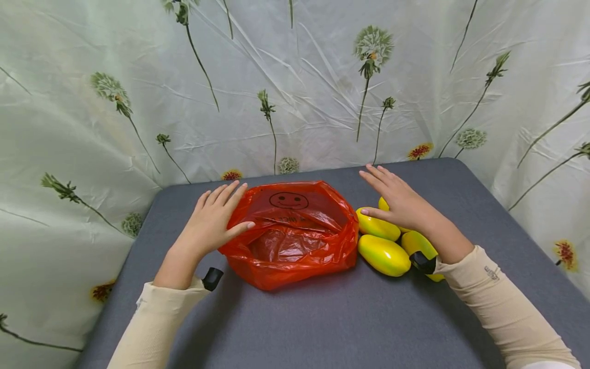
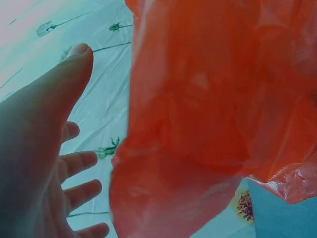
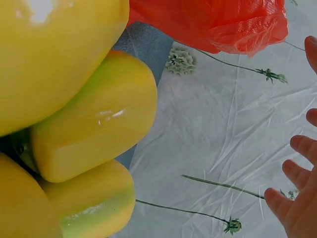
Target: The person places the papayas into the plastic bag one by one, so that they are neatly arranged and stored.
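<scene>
A red plastic bag (image 1: 276, 274) with a printed smiley face stands with its mouth spread wide, facing up and toward me. My left hand (image 1: 205, 228) is at the bag's left side, fingers straight and thumb spread apart, holding nothing. In the left wrist view the bag (image 2: 188, 109) fills the right side, with the hand (image 2: 37, 148) beside it. Several yellow mangoes (image 1: 384, 255) lie in a cluster to the right of the bag. Over them is my right hand (image 1: 403, 200), fingers extended and nothing in its grasp. The right wrist view shows the mangoes (image 3: 101, 114) close up, partly overlapping.
Everything lies on a grey table (image 1: 318, 328). Behind it and along both sides hangs a pale curtain (image 1: 313, 102) printed with flowers. Black straps (image 1: 213, 279) show at the cuffs of both beige sleeves (image 1: 156, 318).
</scene>
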